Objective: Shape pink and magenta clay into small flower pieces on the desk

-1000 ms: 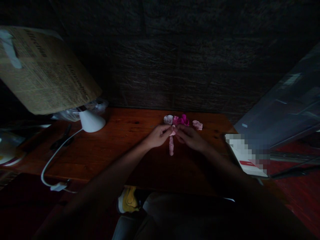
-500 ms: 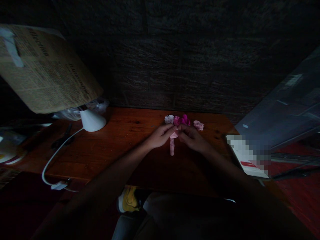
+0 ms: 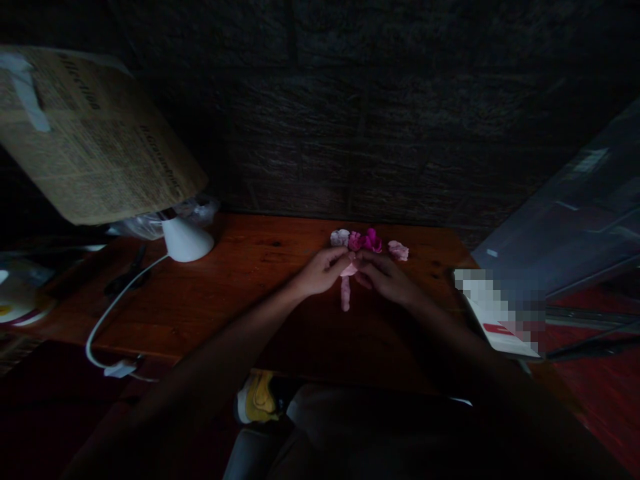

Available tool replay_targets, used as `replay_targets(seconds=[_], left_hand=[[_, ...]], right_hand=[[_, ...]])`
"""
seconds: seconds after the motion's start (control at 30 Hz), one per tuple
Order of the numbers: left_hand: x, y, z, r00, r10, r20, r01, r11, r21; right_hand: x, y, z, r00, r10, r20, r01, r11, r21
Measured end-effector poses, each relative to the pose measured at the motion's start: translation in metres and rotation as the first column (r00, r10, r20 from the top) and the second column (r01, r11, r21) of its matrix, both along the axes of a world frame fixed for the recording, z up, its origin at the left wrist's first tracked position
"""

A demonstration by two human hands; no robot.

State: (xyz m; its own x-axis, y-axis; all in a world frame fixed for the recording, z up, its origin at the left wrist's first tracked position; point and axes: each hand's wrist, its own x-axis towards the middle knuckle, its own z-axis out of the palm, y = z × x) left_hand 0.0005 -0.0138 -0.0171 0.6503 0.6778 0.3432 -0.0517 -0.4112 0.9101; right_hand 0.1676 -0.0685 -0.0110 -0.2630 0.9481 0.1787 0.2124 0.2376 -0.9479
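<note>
Both hands meet over the wooden table around a small, pale pink clay-like piece (image 3: 349, 268). My left hand (image 3: 324, 270) pinches it from the left, thumb and fingers closed. From the right, my right hand (image 3: 383, 275) grips its edge with bent fingers. Just below lies a pink clay-like roll (image 3: 345, 295), pointing toward me. Behind the fingers sit a greyish-white lump (image 3: 340, 237), a pink crumpled lump (image 3: 355, 240) and a magenta petal-shaped lump (image 3: 373, 241). A light pink lump (image 3: 399, 251) rests apart, to the right. Dim light hides fine detail.
A lamp with a newspaper-print shade (image 3: 110, 147) and white base (image 3: 187, 239) stands at left, its white cable (image 3: 103, 313) hanging over the edge. Dark scissors (image 3: 125, 273) lie nearby. A pale box-like item (image 3: 495, 313), partly blurred, is at right. A dark brick wall (image 3: 320, 133) backs the table (image 3: 250, 267).
The fingers of my right hand have shifted slightly on the pink piece, with lower fingers now showing beneath it. The view has moved a little; the lumps and roll lie as before.
</note>
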Motion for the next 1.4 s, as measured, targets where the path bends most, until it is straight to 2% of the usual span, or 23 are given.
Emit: replay_targets(seconds=[0.13, 0.37, 0.5, 0.7, 0.83, 0.97, 1.23, 1.33, 1.4], left_hand=[[0.001, 0.0, 0.002, 0.999, -0.038, 0.029, 0.039, 0.998, -0.054], [0.0, 0.001, -0.003, 0.995, -0.048, -0.084, 0.043, 0.997, -0.065], [-0.002, -0.001, -0.001, 0.987, -0.109, -0.118, 0.104, 0.993, -0.053], [-0.004, -0.005, 0.005, 0.979, -0.19, -0.078, 0.188, 0.981, -0.038], [-0.003, -0.008, 0.008, 0.983, -0.175, -0.063, 0.173, 0.984, -0.037], [-0.001, -0.01, 0.006, 0.981, -0.18, -0.066, 0.175, 0.981, -0.081], [0.0, -0.004, 0.001, 0.992, -0.129, -0.003, 0.128, 0.986, -0.103], [0.0, -0.004, 0.004, 0.993, -0.119, 0.019, 0.12, 0.989, -0.087], [0.001, -0.004, 0.005, 0.997, -0.076, 0.034, 0.078, 0.994, -0.073]], right_hand=[[-0.002, 0.001, 0.002, 0.998, -0.058, -0.017, 0.059, 0.998, 0.009], [0.002, 0.002, 0.005, 0.978, -0.205, 0.027, 0.203, 0.978, 0.042], [0.002, 0.002, 0.005, 0.984, -0.168, 0.065, 0.166, 0.985, 0.04], [0.0, 0.002, 0.004, 0.996, -0.063, 0.057, 0.065, 0.997, -0.038], [0.001, 0.002, 0.003, 0.998, -0.06, 0.006, 0.061, 0.996, -0.067], [0.0, 0.0, 0.007, 0.992, -0.114, -0.049, 0.111, 0.992, -0.066], [-0.002, -0.002, 0.009, 0.989, -0.146, -0.036, 0.148, 0.988, 0.038], [-0.002, -0.001, 0.009, 0.985, -0.16, -0.065, 0.16, 0.987, 0.005], [-0.002, -0.001, 0.01, 0.991, -0.117, -0.059, 0.115, 0.993, -0.025]])
